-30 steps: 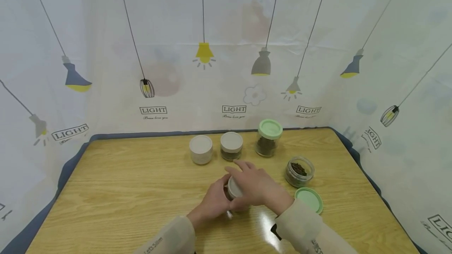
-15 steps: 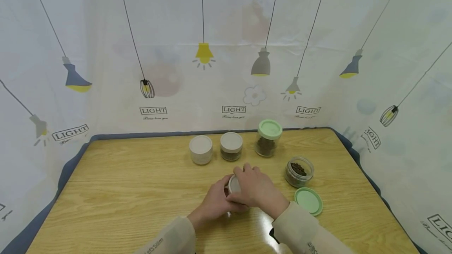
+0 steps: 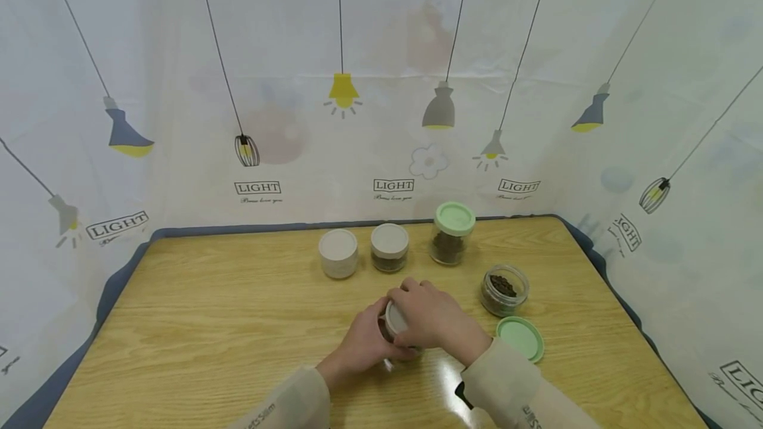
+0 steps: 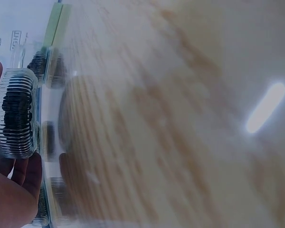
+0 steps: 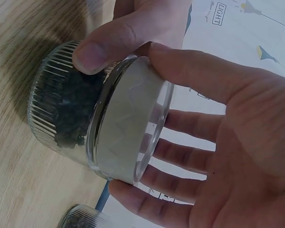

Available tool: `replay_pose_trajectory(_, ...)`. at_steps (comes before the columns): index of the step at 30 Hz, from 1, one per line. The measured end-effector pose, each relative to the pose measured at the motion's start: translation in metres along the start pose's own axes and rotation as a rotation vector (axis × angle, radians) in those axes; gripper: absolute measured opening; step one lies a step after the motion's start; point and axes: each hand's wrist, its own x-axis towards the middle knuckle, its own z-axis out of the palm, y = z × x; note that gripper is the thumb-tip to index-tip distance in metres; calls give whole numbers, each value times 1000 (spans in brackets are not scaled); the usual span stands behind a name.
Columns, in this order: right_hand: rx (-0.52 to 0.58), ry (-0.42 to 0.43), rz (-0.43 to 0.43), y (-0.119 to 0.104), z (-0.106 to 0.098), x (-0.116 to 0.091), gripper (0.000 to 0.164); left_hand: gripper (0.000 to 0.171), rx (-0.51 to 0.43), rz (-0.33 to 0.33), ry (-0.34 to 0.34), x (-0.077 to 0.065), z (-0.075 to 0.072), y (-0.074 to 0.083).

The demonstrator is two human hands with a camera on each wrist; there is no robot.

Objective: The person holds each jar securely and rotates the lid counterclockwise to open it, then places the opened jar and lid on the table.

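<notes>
Low over the front middle of the table, my left hand [image 3: 365, 341] grips the body of a ribbed glass jar [image 5: 66, 109] filled with dark pieces. Its thumb lies along the jar's side in the right wrist view. My right hand [image 3: 438, 320] holds the jar's whitish lid [image 5: 126, 118], fingers and thumb spread round the rim. The lid sits on the jar's mouth, and the jar is tilted. In the left wrist view the jar [image 4: 16, 114] shows at the left edge above my left fingers.
Behind my hands stand two white-lidded jars [image 3: 338, 255] [image 3: 389, 248] and a taller green-lidded jar [image 3: 453, 237]. To the right, an uncovered glass jar [image 3: 505, 290] holds dark pieces, with a green lid [image 3: 520, 338] flat in front. A printed white curtain [image 3: 298, 118] surrounds the wooden table [image 3: 208, 323].
My right fingers, at first stretched over the lid, have drawn in and shifted round its rim. My left hand keeps its grip on the jar. The other jars stay in place.
</notes>
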Motion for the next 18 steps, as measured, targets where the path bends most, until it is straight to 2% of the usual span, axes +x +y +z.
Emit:
replay_pose_trajectory(6, 0, -2, -13, 0, -1, 1, 59, 92, -17, -3, 0, -1, 0, 0)
replay_pose_trajectory(18, -42, 29, -46, -3, -21, -2, 65, 80, -36, 11, 14, -1, 1, -1)
